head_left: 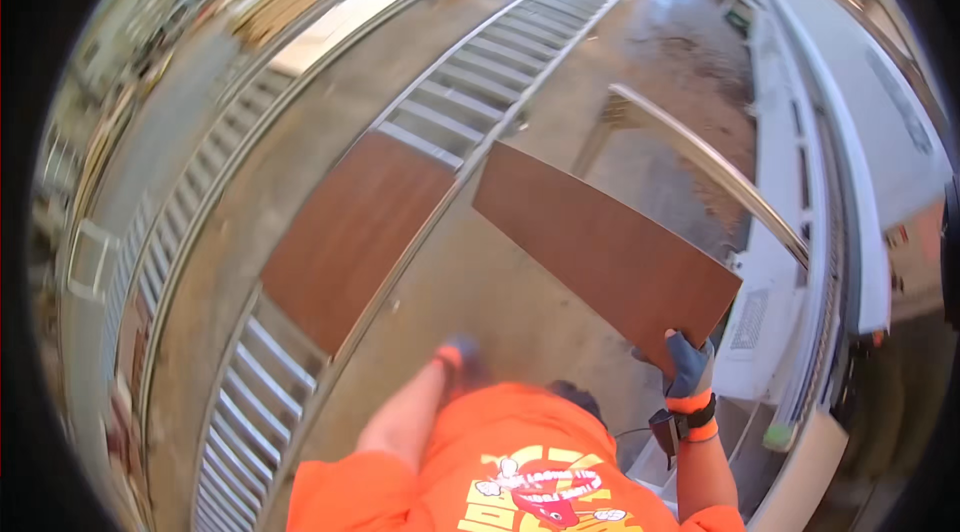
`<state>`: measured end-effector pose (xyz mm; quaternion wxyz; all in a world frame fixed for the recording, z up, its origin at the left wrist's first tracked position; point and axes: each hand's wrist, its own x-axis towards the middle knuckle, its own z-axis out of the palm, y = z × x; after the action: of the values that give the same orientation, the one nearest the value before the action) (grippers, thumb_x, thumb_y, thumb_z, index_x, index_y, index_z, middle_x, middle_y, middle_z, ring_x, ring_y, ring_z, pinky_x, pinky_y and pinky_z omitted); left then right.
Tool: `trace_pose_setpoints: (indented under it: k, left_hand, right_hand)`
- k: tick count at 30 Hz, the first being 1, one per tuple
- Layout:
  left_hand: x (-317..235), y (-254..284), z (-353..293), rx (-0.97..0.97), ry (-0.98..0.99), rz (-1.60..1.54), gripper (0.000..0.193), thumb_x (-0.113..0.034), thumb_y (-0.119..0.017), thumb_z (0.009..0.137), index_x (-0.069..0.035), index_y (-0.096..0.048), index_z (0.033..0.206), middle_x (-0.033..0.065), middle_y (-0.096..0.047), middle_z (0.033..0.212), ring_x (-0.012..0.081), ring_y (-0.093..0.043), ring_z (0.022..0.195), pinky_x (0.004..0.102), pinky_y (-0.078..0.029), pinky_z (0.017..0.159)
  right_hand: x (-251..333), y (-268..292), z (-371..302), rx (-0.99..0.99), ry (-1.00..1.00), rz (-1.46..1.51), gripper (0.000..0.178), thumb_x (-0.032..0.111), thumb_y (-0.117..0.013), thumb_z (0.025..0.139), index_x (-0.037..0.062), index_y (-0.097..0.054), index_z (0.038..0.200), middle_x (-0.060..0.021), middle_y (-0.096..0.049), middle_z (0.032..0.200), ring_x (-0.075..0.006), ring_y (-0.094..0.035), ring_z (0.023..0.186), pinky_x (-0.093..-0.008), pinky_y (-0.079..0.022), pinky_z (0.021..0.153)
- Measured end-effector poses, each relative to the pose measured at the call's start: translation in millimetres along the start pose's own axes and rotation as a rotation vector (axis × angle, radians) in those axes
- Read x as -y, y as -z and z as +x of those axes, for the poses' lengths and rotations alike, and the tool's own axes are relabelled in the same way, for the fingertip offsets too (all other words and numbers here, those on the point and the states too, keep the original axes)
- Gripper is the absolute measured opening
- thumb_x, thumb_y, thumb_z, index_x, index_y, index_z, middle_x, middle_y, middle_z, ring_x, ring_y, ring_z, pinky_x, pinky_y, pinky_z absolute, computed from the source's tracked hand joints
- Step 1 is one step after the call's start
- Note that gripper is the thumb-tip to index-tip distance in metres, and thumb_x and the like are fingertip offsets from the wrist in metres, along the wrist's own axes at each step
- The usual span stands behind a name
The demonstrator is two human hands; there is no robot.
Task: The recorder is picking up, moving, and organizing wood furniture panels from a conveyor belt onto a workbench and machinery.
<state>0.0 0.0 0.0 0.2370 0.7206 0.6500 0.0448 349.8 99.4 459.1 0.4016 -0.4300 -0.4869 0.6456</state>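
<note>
A reddish-brown wooden panel [610, 247] hangs tilted in front of me, its near right corner gripped by my right hand [686, 362]. That hand wears a grey and orange work glove, with the fingers wrapped over the panel's edge. Lower and to the left, my gloved left hand [463, 364] is apart from the panel and smeared by motion, so its fingers cannot be made out. Another brown panel [365, 232] lies flat on the roller conveyor [470, 82] to my left.
A long white machine [790, 132] with a metal rail runs along my right. A pale bar [710, 157] slants out from it. Farther left, a second roller conveyor [215, 147] carries a light board [340, 30], near stacked wooden strips [275, 4].
</note>
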Motion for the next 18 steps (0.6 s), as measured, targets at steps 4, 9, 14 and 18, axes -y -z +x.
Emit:
trace_pose_setpoints:
  k: [4,9,14,18]
  left_hand:
    - [65.5,-46.1,-164.9,-0.362,0.669,-0.999,0.027,-0.023,-0.048,0.089,-0.009,-0.07,0.095,0.0149,-0.068,0.092,0.025,-0.065,0.078,0.0403,-0.051,0.069]
    - [69.3,-36.1,-289.6,-0.348,1.304,-0.833,0.024,-0.026,-0.056,0.081,-0.005,-0.066,0.089,0.0127,-0.066,0.075,0.0208,-0.062,0.065,0.0354,-0.049,0.063]
    - [49.8,-131.3,-429.4,-0.454,1.663,-0.931,0.024,-0.023,-0.055,0.079,-0.003,-0.066,0.087,0.0242,-0.065,0.085,0.0382,-0.063,0.077,0.0455,-0.048,0.07]
    - [12.3,-147.7,-440.1,0.026,1.495,-0.808,0.023,-0.022,-0.056,0.079,-0.002,-0.064,0.088,0.0206,-0.067,0.082,0.0363,-0.063,0.069,0.0445,-0.048,0.063]
  right_hand:
    - [-64.7,-95.0,25.9,0.239,-0.323,-0.069,0.042,0.021,-0.059,0.087,0.0014,-0.05,0.123,-0.0106,-0.059,0.112,-0.0278,-0.062,0.1,-0.0462,-0.057,0.074]
    - [-144.0,-162.3,81.2,0.389,-0.604,-0.073,0.043,0.024,-0.063,0.087,0.0048,-0.052,0.124,-0.0097,-0.06,0.114,-0.0278,-0.061,0.102,-0.0486,-0.056,0.077]
    - [-224.7,-307.5,157.3,0.582,-0.785,-0.023,0.042,0.024,-0.065,0.086,0.0072,-0.054,0.123,-0.0085,-0.061,0.112,-0.027,-0.061,0.101,-0.0503,-0.054,0.08]
    - [-337.3,-399.6,240.9,0.728,-0.741,-0.21,0.035,0.026,-0.07,0.083,0.0047,-0.062,0.11,-0.0041,-0.066,0.095,-0.018,-0.063,0.083,-0.034,-0.052,0.066]
